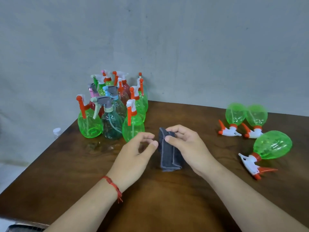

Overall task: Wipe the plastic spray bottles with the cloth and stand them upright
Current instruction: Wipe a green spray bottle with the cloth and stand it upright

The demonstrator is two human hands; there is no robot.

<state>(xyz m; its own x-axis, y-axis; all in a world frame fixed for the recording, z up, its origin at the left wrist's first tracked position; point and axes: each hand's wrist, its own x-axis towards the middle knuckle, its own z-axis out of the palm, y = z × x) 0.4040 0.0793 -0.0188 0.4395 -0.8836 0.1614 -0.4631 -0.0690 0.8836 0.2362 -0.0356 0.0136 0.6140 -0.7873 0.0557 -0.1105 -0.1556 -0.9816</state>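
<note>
A folded dark grey cloth (168, 156) hangs over the middle of the brown table (70, 164). My right hand (187, 146) pinches its top edge between thumb and fingers. My left hand (135, 154) hovers just left of the cloth with fingers loosely curled and holds nothing. Several spray bottles (110, 104), green, teal, pink and red, stand upright in a cluster at the back left. Three green bottles lie on their sides at the right: two side by side (235, 116) (256, 117) and one nearer (272, 145).
A small clear container with a white cap (56, 132) shows beyond the table's left edge. A grey wall rises behind the table. The table's left edge runs diagonally toward me.
</note>
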